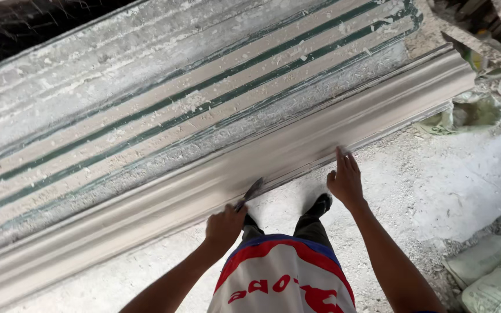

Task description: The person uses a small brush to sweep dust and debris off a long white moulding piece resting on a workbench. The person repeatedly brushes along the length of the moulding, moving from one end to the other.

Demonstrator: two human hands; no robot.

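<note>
A: Left hand point(225, 227)?
B: Fingers curled tight round a scraper point(251, 192); blade tip touches the moulding point(215, 179) edge just beyond the knuckles.
A: Right hand point(346, 181)?
B: Open flat, holding nothing, fingertips resting on the moulding's lower edge.

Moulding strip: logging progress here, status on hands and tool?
Left hand grips scraper, blade on moulding strip edge. Right hand flat against strip. Nothing blocking.

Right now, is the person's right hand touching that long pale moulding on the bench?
Touching. The head view shows the right hand with its fingertips laid flat on the lower edge of the long plaster moulding, no gap visible between them.
</note>
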